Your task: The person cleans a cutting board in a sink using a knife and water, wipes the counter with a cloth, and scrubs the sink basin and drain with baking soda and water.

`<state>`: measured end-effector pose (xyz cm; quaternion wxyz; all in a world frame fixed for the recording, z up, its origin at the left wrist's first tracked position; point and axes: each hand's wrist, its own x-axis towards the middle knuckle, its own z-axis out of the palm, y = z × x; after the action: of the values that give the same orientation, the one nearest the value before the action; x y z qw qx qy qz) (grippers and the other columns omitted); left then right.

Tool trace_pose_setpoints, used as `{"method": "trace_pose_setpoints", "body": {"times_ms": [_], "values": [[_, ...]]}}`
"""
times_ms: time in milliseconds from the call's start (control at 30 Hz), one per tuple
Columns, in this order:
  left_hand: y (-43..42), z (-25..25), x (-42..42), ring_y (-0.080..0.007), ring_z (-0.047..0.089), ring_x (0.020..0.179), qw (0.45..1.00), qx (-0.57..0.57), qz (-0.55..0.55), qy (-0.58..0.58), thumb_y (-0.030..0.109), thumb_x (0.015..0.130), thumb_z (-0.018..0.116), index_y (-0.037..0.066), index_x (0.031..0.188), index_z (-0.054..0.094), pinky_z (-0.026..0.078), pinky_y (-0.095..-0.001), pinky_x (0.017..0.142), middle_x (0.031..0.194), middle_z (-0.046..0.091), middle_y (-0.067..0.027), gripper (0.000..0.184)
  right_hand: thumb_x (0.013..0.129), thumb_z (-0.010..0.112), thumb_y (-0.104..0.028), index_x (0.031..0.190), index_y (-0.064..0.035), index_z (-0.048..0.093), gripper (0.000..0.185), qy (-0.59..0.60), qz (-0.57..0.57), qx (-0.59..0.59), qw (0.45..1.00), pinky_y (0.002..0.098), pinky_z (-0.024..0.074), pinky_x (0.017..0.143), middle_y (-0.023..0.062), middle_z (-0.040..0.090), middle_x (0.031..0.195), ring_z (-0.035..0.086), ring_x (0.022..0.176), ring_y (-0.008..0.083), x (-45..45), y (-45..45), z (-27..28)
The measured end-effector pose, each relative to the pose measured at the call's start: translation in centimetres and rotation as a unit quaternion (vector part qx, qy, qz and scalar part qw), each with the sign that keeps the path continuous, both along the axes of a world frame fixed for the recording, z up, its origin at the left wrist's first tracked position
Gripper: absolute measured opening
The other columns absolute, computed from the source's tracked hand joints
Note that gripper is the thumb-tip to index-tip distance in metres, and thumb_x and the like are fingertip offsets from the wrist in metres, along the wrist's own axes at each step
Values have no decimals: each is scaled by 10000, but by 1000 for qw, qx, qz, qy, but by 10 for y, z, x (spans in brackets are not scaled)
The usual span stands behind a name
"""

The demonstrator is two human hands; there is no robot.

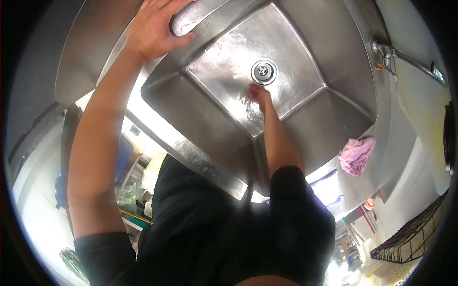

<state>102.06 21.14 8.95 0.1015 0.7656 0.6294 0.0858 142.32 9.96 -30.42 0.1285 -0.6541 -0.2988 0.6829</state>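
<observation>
Below me is a steel sink basin with a round drain in its wet floor. My left hand rests on the rim between this basin and another one at the left, its thumb and fingers spread and nothing in it. My right hand reaches down to the basin floor, just on the near side of the drain. Its fingers are small and blurred, so whether they hold anything cannot be made out.
A crumpled pink cloth lies on the sink's right ledge. The metal faucet stands at the upper right. A dark wire basket is at the lower right. Shelves with plastic bags show at the lower left.
</observation>
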Motion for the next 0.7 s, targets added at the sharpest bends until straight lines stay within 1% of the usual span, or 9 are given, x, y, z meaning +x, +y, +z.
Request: {"method": "trace_pose_setpoints", "body": {"times_ms": [33,133,200,233,300,467,533,633,700], "values": [[1,1,0,-365,341,1401,1000,2,0,-7,296,550,828,128,1278,550,224,-507,1183,1482,410,-188,797,921,569,-183,1029,-64,669,189,68,-135,-30,988,312,515,630,39,659,832,627,725,158,-15,22,8],[1,0,1,-365,344,1397,1000,-2,6,9,294,560,823,126,1276,550,222,-505,1186,1480,410,-191,784,928,576,-195,1040,-46,669,208,25,-228,26,973,313,519,645,45,671,850,634,732,172,-22,63,12],[0,-1,-1,-366,344,1396,1000,3,-2,0,296,563,820,125,1273,550,220,-505,1187,1480,410,-191,779,903,593,-159,1062,-19,697,236,-171,-105,123,972,336,531,754,155,721,924,686,824,219,-20,71,17],[0,-1,-3,-367,344,1395,1000,8,-8,-10,298,567,818,125,1271,550,218,-505,1189,1479,411,-191,774,903,593,-159,1062,-19,697,236,-169,-106,124,972,336,531,754,155,721,924,686,824,219,-24,70,34],[0,1,-1,-366,344,1396,1000,7,-4,-6,301,569,816,125,1268,551,217,-505,1189,1479,411,-191,768,852,644,-188,1023,-19,710,249,-348,26,192,917,364,532,799,178,723,927,702,868,275,-25,64,73],[0,0,-2,-362,343,1397,1000,4,4,-10,306,576,812,127,1255,557,216,-498,1192,1479,411,-190,748,828,671,-279,1035,-4,702,346,-341,10,165,925,373,530,820,198,717,957,702,899,304,-16,48,65],[0,-1,-2,-358,346,1396,1000,6,-3,-15,306,579,811,131,1252,559,219,-489,1192,1480,411,-186,740,837,657,-325,1087,4,678,415,-201,-94,139,965,365,533,817,204,713,985,703,888,304,-18,47,60],[0,0,-1,-355,342,1399,1000,4,0,-16,307,579,811,133,1251,560,218,-484,1194,1485,407,-180,739,846,677,-214,1023,17,659,291,-269,-89,101,954,284,515,658,120,697,851,659,719,166,-20,59,56],[1,1,0,-354,338,1401,1000,-1,0,-14,310,578,811,134,1253,559,216,-484,1195,1488,405,-178,742,844,654,-201,1062,4,654,299,-307,-40,128,942,300,526,701,135,705,882,674,770,193,-5,54,17]]}}
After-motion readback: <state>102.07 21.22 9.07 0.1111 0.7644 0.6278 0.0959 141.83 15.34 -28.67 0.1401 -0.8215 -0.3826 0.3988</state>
